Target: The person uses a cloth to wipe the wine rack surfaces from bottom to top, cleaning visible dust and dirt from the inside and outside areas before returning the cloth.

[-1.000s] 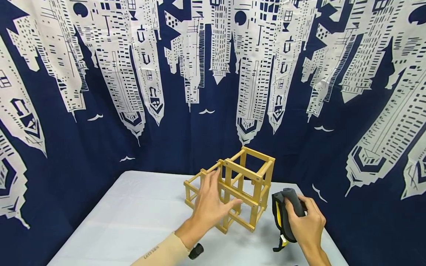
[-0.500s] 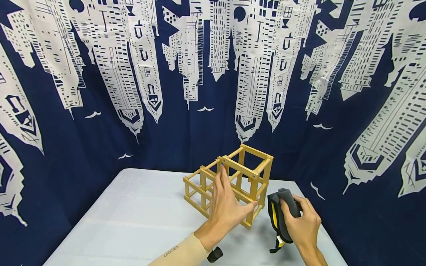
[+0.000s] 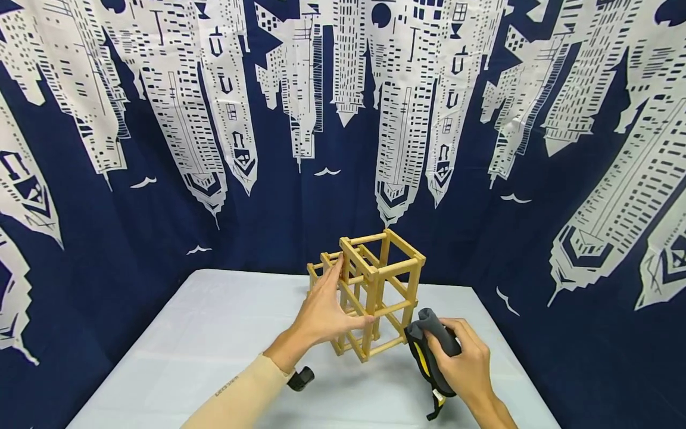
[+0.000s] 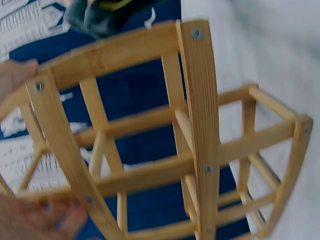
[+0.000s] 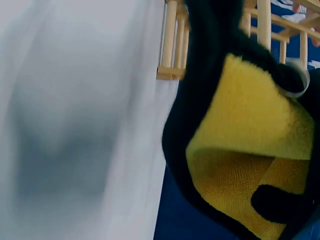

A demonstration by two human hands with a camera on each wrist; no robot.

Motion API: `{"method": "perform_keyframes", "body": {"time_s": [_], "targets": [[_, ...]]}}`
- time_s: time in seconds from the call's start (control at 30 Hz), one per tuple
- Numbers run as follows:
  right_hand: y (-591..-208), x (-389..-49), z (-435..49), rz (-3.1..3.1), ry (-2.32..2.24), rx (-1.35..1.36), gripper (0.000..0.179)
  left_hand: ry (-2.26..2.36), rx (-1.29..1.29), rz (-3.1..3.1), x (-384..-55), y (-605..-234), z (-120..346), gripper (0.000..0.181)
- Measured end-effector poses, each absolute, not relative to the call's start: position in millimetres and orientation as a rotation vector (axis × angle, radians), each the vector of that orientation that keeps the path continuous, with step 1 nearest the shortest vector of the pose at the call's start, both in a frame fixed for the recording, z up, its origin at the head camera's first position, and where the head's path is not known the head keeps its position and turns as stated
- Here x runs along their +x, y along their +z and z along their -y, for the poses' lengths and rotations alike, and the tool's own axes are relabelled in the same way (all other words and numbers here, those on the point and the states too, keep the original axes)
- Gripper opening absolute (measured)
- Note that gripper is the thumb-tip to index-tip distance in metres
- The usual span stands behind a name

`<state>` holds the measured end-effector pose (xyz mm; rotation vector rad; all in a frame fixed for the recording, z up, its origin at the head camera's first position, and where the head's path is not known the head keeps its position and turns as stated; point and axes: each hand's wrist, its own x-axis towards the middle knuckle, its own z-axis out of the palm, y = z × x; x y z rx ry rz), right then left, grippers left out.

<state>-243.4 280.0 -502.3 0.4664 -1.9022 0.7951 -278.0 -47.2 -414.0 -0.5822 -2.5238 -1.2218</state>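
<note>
A light wooden frame rack (image 3: 393,268) of open cubes stands tilted to the view on the white table. My left hand (image 3: 324,310) lies against its left side, fingers straight along the bars and thumb stretched to a near post. In the left wrist view, fingertips (image 4: 40,217) are at a lower bar, and screw heads show on the posts. My right hand (image 3: 463,357) grips a folded grey cloth (image 3: 431,333) with black edging at the rack's right. Its yellow plush inside (image 5: 250,110) shows in the right wrist view, and a strap with a white label hangs below.
The white table (image 3: 214,333) ends at a dark blue curtain (image 3: 278,226) printed with white upside-down skyscrapers. A black wrist camera (image 3: 301,378) sits under my left wrist.
The rack has turned, so its tall end now faces nearer me. My left hand went right, then back left along with it. The right hand moved left with the cloth, close to the rack.
</note>
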Motion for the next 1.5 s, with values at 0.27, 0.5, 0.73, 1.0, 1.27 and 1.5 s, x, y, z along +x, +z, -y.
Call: {"method": "perform_keyframes", "body": {"time_s": [0.27,0.5,0.73,1.0,1.27,1.5], "targets": [[-500,-244,-256,1.788,0.753,0.694,0.028,-1.296,-0.908,2.537,-304,-407,91,0.138],[-495,-244,-229,1.629,0.657,0.951,0.038,-1.305,-0.979,2.461,-305,-407,111,0.110],[-492,-241,-205,1.605,0.537,1.140,0.030,-1.084,-1.020,2.317,-293,-413,111,0.029],[-502,-243,-159,1.923,0.421,1.090,0.063,-1.117,-1.042,2.320,-292,-413,116,0.019],[-515,-244,-132,2.002,0.396,0.978,0.061,-1.216,-1.072,2.302,-294,-418,118,0.017],[-509,-238,-132,2.089,0.240,0.888,0.062,-1.192,-1.095,2.274,-297,-415,120,0.017]]}}
